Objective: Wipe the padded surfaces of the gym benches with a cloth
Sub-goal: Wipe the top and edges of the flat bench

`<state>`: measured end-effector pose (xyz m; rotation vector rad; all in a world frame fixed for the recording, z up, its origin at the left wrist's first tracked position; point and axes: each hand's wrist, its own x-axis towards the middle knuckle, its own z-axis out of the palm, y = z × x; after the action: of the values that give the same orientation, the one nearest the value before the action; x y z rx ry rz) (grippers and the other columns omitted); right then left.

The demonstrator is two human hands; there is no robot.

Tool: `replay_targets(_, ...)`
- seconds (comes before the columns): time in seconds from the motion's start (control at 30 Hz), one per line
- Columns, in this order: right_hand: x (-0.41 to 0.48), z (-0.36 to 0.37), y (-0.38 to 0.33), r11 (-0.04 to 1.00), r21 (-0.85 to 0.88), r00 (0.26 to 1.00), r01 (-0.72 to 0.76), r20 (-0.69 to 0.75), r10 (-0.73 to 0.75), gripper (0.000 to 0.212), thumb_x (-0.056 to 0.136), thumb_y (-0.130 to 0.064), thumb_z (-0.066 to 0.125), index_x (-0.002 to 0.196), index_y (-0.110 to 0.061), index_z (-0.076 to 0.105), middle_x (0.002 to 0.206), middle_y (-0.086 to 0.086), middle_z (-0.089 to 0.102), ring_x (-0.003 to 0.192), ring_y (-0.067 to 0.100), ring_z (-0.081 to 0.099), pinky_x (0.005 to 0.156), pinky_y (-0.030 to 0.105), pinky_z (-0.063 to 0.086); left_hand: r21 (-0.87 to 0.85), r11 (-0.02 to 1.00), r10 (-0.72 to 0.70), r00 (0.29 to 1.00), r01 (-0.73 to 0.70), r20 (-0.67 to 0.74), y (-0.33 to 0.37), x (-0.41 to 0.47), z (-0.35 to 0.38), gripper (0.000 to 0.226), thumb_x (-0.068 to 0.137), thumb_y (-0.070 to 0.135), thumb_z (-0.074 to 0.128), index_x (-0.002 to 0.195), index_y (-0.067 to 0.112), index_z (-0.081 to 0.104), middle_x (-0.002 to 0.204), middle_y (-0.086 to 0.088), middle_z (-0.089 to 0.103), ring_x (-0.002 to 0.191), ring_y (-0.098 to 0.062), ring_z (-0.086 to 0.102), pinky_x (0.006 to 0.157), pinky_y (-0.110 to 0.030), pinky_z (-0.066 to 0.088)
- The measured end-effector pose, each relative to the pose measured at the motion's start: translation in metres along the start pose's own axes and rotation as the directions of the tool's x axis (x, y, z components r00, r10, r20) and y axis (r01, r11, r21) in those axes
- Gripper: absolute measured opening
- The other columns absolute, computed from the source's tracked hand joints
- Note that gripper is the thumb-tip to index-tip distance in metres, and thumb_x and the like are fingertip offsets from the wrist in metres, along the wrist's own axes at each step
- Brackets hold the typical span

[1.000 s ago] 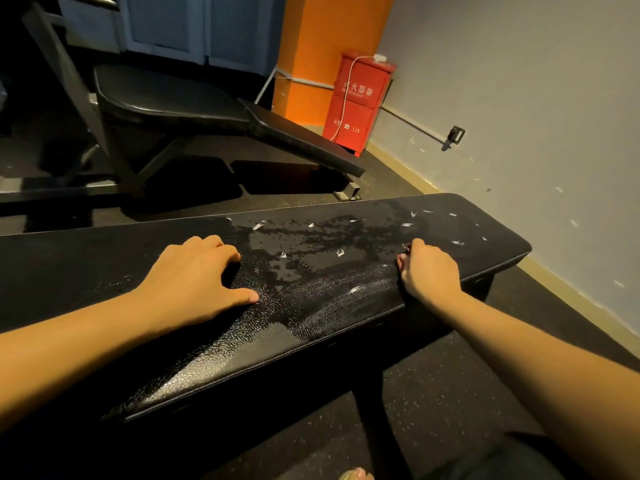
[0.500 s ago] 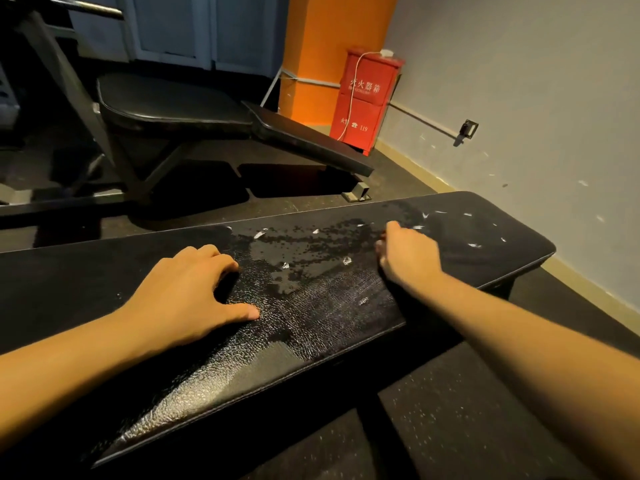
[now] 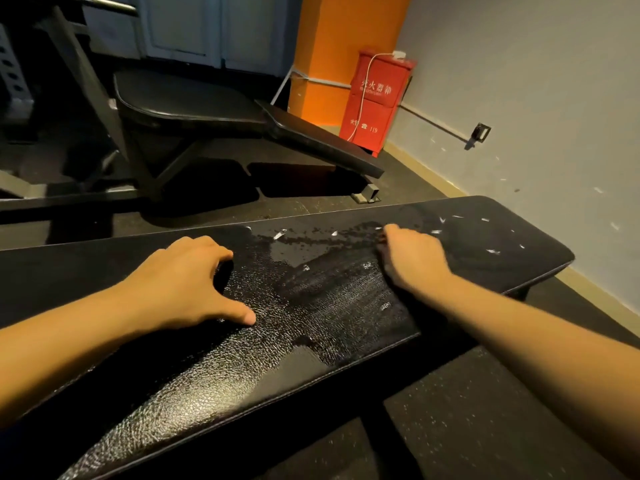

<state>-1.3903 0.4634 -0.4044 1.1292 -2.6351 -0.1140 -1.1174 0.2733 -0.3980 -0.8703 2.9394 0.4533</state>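
Both bare forearms reached forward, the left forearm [image 3: 69, 341] from the lower left and the right forearm [image 3: 536, 341] from the lower right. The left hand [image 3: 183, 285] lay palm-down, fingers loosely bent and thumb [image 3: 242, 315] splayed out. The right hand [image 3: 412, 261] was slightly blurred, knuckles up, fingers curled under and hidden.

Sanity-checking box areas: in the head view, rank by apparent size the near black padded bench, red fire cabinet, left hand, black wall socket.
1. near black padded bench
2. red metal fire cabinet and left hand: about alike, hand nearer camera, unranked
3. small black wall socket
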Motion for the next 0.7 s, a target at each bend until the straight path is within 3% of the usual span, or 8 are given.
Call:
replay_targets(0.07,0.011,0.002,0.006,0.997,-0.036,0.997,-0.075,-0.035,0.074,0.016,0.096,-0.020,0.058,0.104,-0.007,0.053,0.097,0.016,0.071,0.085,0.039,0.068,0.069,0.041,0.051,0.018,1.000,-0.007,1.000,0.007,0.010,-0.001,-0.004,0.006,0.127,0.048,0.095,0.061,0.153,0.026,0.042,0.149,0.014,0.044,0.136,-0.013,0.041,0.110,-0.038,0.041)
replay_targets(0.13,0.007,-0.007,-0.026,0.999,-0.013,0.999,-0.035,-0.031,0.035,0.019,0.091,-0.018,0.062,0.104,-0.007,0.053,0.098,0.015,0.071,0.086,0.038,0.068,0.067,0.039,0.048,0.027,0.999,-0.019,1.000,0.019,0.014,0.000,-0.005,0.007,0.126,0.050,0.094,0.061,0.154,0.026,0.040,0.151,0.013,0.042,0.138,-0.013,0.041,0.111,-0.039,0.039)
replay_targets(0.27,-0.055,-0.031,-0.106,0.927,0.220,0.940,0.303,0.089,-0.328,0.022,0.097,-0.029,0.059,0.112,-0.014,0.054,0.106,0.009,0.070,0.093,0.034,0.068,0.078,0.041,0.054,0.051,0.998,-0.024,1.000,0.023,0.016,0.001,-0.005,0.005,0.128,0.049,0.096,0.059,0.154,0.026,0.040,0.151,0.013,0.041,0.138,-0.014,0.041,0.110,-0.040,0.039)
replay_targets(0.33,-0.081,-0.033,-0.098,0.870,0.281,0.894,0.405,0.075,-0.441,0.020,0.101,-0.035,0.052,0.113,-0.020,0.055,0.109,0.004,0.070,0.095,0.031,0.067,0.080,0.044,0.055,0.066,0.998,-0.022,0.999,0.021,0.023,0.000,-0.005,0.005,0.126,0.050,0.096,0.059,0.154,0.026,0.041,0.151,0.012,0.042,0.137,-0.015,0.042,0.110,-0.040,0.040)
replay_targets(0.43,-0.056,-0.015,-0.028,0.979,0.111,0.983,0.169,0.055,-0.176,0.018,0.098,-0.037,0.053,0.109,-0.022,0.054,0.105,0.004,0.071,0.095,0.033,0.068,0.077,0.042,0.055,0.045,0.999,-0.017,1.000,0.016,0.022,0.000,-0.007,0.006,0.125,0.052,0.095,0.058,0.154,0.026,0.040,0.152,0.011,0.041,0.137,-0.015,0.042,0.110,-0.039,0.040)
replay_targets(0.53,-0.023,-0.008,0.021,0.994,-0.071,0.996,-0.085,0.019,0.087,0.018,0.098,-0.026,0.054,0.105,-0.010,0.053,0.099,0.014,0.071,0.088,0.038,0.068,0.074,0.041,0.056,0.038,0.999,-0.019,0.999,0.018,0.029,0.001,-0.009,0.007,0.123,0.053,0.094,0.059,0.154,0.025,0.041,0.152,0.011,0.041,0.137,-0.016,0.041,0.109,-0.040,0.039)
replay_targets(0.63,-0.033,-0.021,-0.026,0.999,-0.027,1.000,-0.017,0.022,0.018,0.021,0.091,-0.018,0.061,0.108,-0.009,0.053,0.102,0.012,0.071,0.092,0.036,0.070,0.069,0.037,0.050,0.052,0.998,-0.026,0.998,0.023,0.053,0.000,-0.007,0.004,0.136,0.042,0.104,0.051,0.153,0.025,0.043,0.151,0.011,0.041,0.137,-0.017,0.041,0.108,-0.041,0.040)
replay_targets(0.7,-0.064,-0.031,-0.071,0.980,0.105,0.980,0.166,0.094,-0.176,0.022,0.094,-0.023,0.061,0.111,-0.012,0.052,0.103,0.010,0.069,0.093,0.036,0.069,0.069,0.038,0.045,0.078,0.997,-0.021,0.997,0.016,0.069,0.001,-0.005,0.002,0.149,0.030,0.109,0.036,0.153,0.025,0.042,0.151,0.011,0.041,0.137,-0.017,0.041,0.108,-0.041,0.040)
